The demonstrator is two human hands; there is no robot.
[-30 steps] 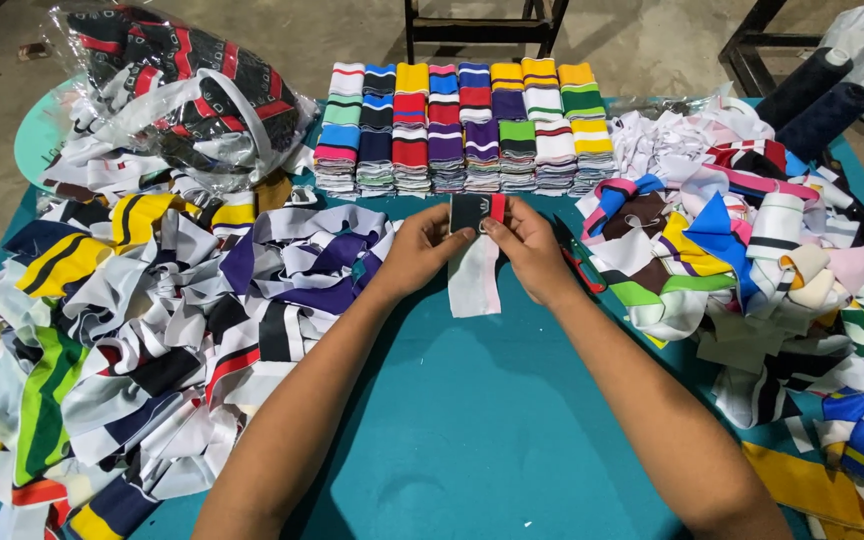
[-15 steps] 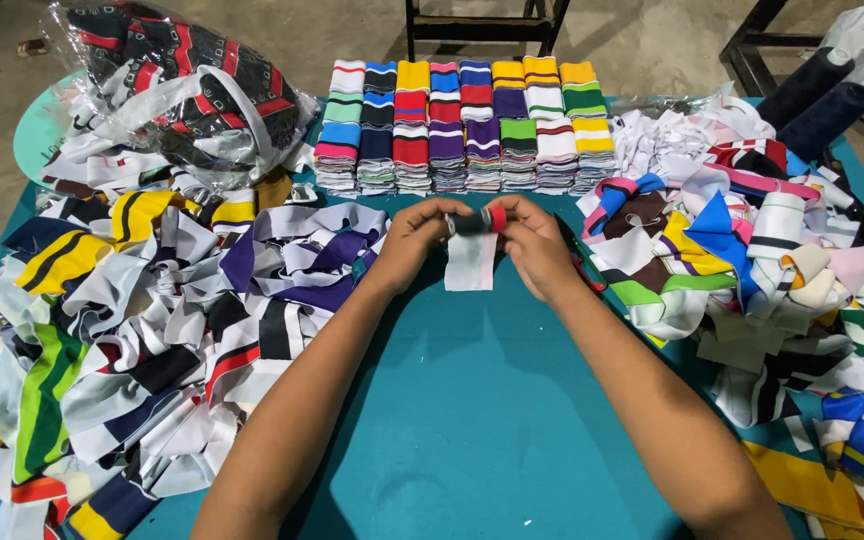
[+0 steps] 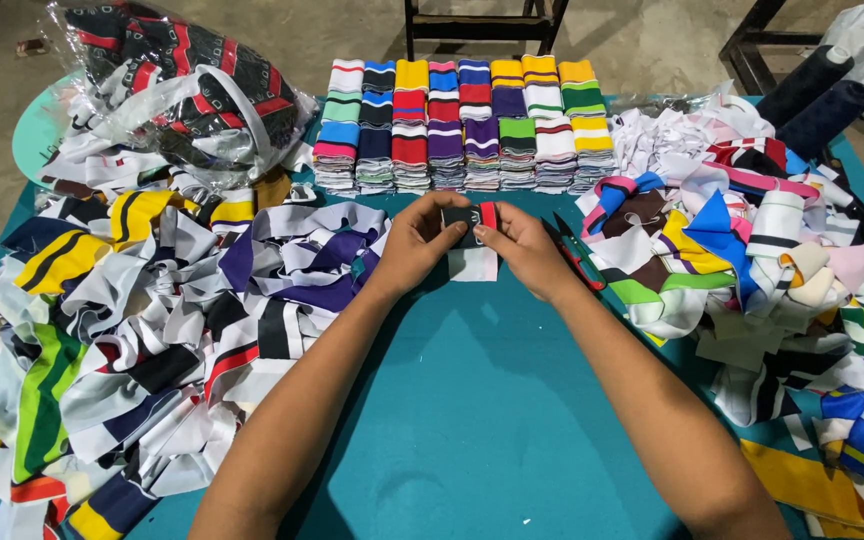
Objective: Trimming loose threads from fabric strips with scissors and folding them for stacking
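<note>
Lowered a bit: fabric strip pinched by left hand & right hand, scissors just beside.

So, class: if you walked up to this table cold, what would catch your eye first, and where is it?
Probably the neat rows of folded striped fabric pieces stacked at the table's far edge. Next, the left hand and right hand holding a small black, red and white fabric piece at the centre, on the teal table. Loose striped strips heap up on the left.
</note>
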